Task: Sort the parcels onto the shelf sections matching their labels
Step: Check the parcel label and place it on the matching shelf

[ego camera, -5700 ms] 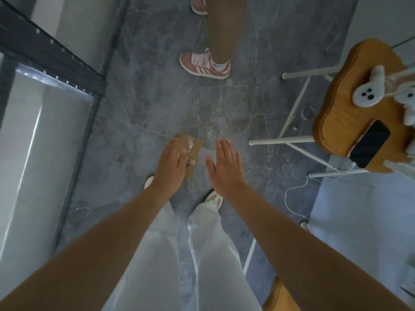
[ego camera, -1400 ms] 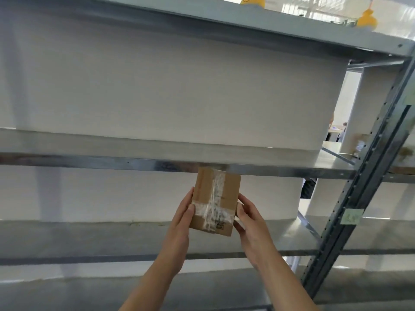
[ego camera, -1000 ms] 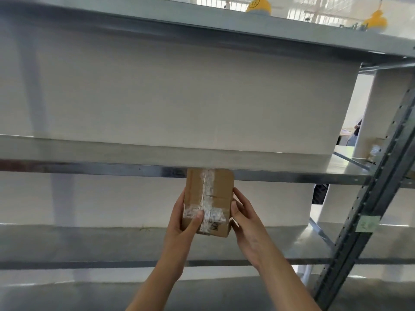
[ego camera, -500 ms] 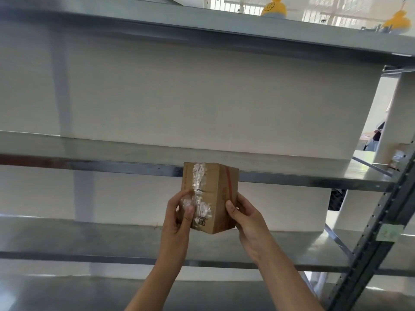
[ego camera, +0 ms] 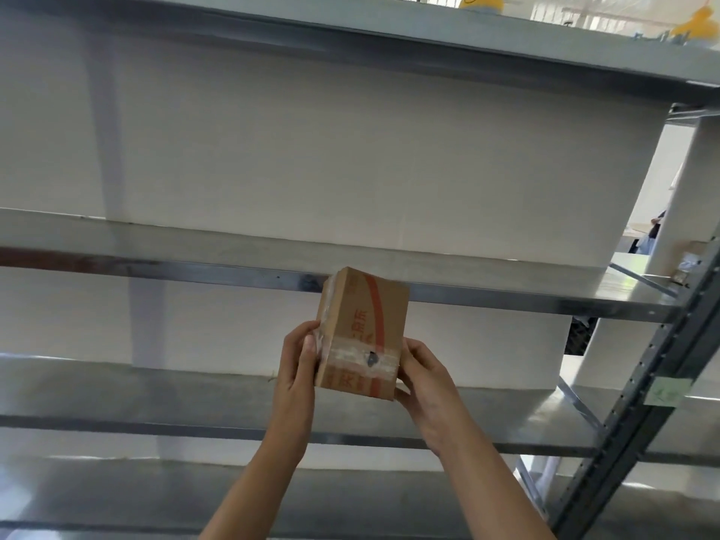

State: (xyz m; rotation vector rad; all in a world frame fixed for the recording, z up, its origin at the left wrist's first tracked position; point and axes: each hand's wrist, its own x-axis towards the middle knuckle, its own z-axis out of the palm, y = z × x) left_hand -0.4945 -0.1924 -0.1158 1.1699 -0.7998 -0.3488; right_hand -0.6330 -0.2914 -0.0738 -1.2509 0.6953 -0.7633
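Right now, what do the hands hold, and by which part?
A small taped cardboard parcel, held by its lower side edges: left hand on the left edge, right hand on the right.

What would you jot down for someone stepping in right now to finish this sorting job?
Left hand: gripping the box on its left side.
Right hand: gripping its lower right corner.
Box: held in the air before the shelves, on none of them; red print faces the camera.
Done: box picked up.
Left: find its label, match a section, set it down. The tag on the right post is unreadable.
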